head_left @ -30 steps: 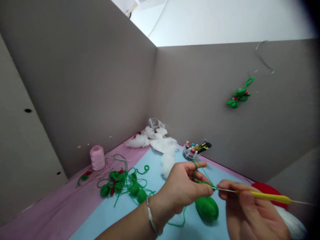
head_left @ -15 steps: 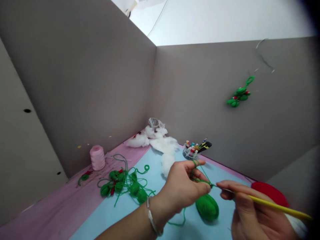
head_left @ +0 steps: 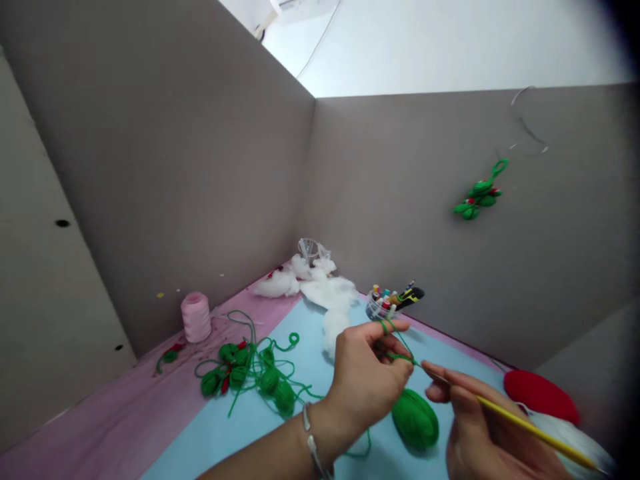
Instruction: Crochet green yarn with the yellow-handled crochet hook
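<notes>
Between the thumb and fingers of my left hand [head_left: 367, 367] is pinched a small piece of green yarn work [head_left: 400, 358]. A strand of the yarn loops around the raised index finger. My right hand [head_left: 480, 413] grips a crochet hook [head_left: 530, 427] with a yellow handle, its thin metal tip meeting the yarn at the left fingertips. Under the hands a green yarn ball [head_left: 415, 419] lies on the blue sheet. The exact stitches are too small to make out.
Several green crocheted pieces [head_left: 270, 380] with tangled strands lie at left, near a pink thread cone [head_left: 196, 317]. White stuffing [head_left: 327, 291] and a tub of thread spools [head_left: 383, 303] stand behind. Red yarn [head_left: 540, 395] and white yarn [head_left: 570, 433] sit at right. A green ornament [head_left: 480, 193] hangs on the grey partition.
My right hand and the crochet hook have moved slightly left and down, with the handle tilted more steeply. My left fingertips have drawn in a little. White yarn now shows at right.
</notes>
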`<state>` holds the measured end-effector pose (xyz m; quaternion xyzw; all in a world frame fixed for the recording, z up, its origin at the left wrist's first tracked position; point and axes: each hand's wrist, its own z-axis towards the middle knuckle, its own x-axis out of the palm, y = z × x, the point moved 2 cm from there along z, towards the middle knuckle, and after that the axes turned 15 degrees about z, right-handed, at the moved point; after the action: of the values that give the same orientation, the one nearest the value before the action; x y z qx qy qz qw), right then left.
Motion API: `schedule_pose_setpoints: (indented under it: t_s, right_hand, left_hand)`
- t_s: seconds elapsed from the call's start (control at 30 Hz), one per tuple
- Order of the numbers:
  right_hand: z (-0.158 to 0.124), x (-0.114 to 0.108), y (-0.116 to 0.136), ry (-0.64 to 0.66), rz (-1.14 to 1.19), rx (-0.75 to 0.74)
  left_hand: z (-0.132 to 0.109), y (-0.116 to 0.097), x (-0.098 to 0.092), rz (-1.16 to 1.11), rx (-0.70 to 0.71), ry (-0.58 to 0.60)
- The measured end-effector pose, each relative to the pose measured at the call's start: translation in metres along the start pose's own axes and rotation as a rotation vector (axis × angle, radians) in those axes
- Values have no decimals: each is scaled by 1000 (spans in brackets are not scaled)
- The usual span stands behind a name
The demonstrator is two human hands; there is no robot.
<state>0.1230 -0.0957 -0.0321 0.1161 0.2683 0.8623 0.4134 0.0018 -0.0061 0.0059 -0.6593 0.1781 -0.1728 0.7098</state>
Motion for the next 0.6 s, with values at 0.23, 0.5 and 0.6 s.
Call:
schedule_pose_setpoints:
  t_s: [0.23, 0.5, 0.6]
  right_hand:
    - [2, -2, -5, 386, -78, -348]
    - [-7, 5, -8, 257, 1, -183]
    - [-5, 5, -4, 138, -76, -81]
  left_hand:
    - [2, -3, 0, 10, -6, -55]
    - [2, -1, 1, -86, -59, -41]
    - [3, -1, -1, -34, -2, -65]
